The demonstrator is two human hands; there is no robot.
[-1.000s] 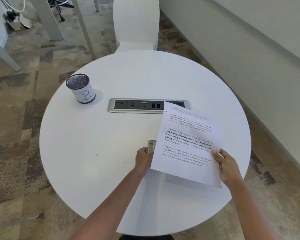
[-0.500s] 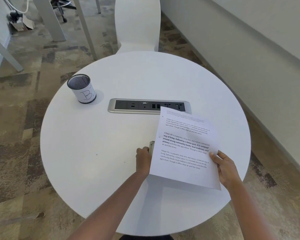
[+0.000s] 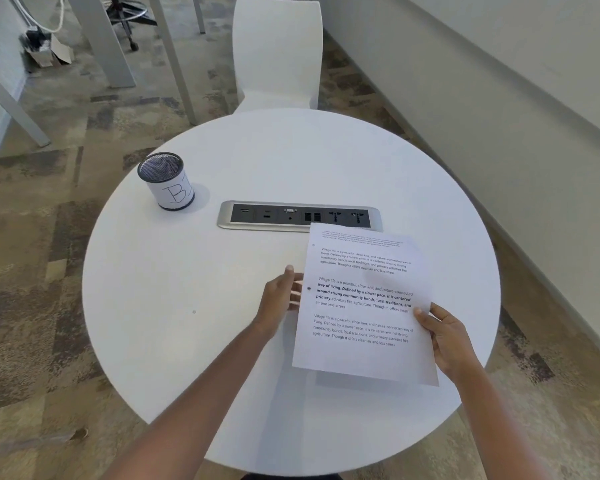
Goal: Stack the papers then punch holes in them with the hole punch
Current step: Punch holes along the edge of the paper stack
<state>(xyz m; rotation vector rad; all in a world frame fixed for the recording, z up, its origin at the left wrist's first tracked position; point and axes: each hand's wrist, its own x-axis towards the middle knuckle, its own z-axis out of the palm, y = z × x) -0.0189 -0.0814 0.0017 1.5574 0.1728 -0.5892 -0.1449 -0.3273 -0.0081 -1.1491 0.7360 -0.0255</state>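
Observation:
The stack of printed papers (image 3: 364,306) is lifted at a tilt over the right half of the round white table (image 3: 187,306). My right hand (image 3: 447,341) pinches its right edge, thumb on top. Two small punched holes show along the stack's left margin. My left hand (image 3: 279,299) is at the left edge of the papers, thumb up, with its fingertips reaching under the sheet and hidden there. The hole punch is out of sight, either behind the papers or behind that hand.
A black mesh pen cup (image 3: 167,181) with a white "B" label stands at the back left. A silver socket panel (image 3: 298,216) is set into the table's middle, its right end under the papers. A white chair (image 3: 278,53) stands beyond the table.
The papers have shifted slightly left and now cover the silver hole punch that showed beside my left hand. My left hand's fingers have stretched out under the paper's edge.

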